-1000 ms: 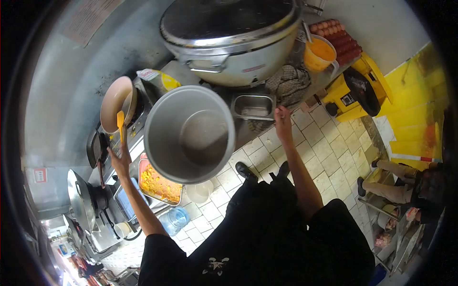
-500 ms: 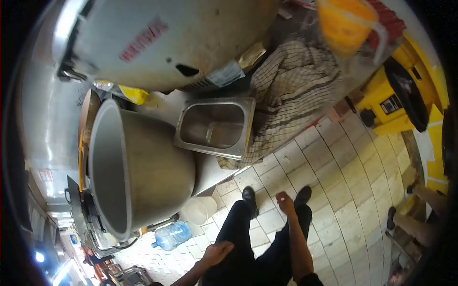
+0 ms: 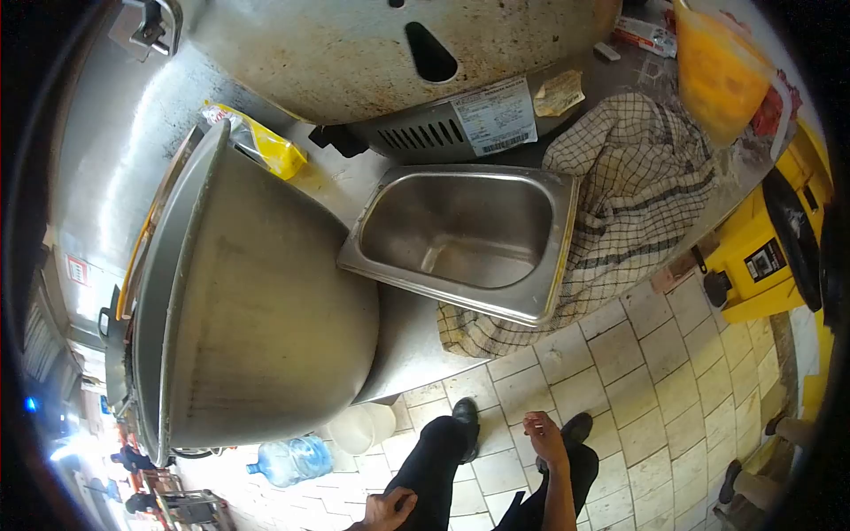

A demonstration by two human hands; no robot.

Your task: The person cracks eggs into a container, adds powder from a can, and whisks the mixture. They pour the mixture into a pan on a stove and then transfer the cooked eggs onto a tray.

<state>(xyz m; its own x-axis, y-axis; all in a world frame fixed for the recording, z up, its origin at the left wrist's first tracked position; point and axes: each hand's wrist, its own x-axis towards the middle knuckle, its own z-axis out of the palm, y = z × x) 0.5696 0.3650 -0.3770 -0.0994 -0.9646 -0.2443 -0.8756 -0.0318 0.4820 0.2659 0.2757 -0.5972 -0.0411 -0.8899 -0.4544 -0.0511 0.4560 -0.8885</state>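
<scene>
While left hand (image 3: 388, 511) hangs half-open, empty, right hand (image 3: 544, 437) likewise; steel pan (image 3: 482, 208) well apart

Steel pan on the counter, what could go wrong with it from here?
The steel pan overlaps the checked cloth, which reaches the edge of the counter; a tug on the cloth might drag the pan off. It also sits close to the big pot, so shifting the pot could knock it. Neither the left hand nor the right hand touches the pan, so a slip may go uncaught.
</scene>
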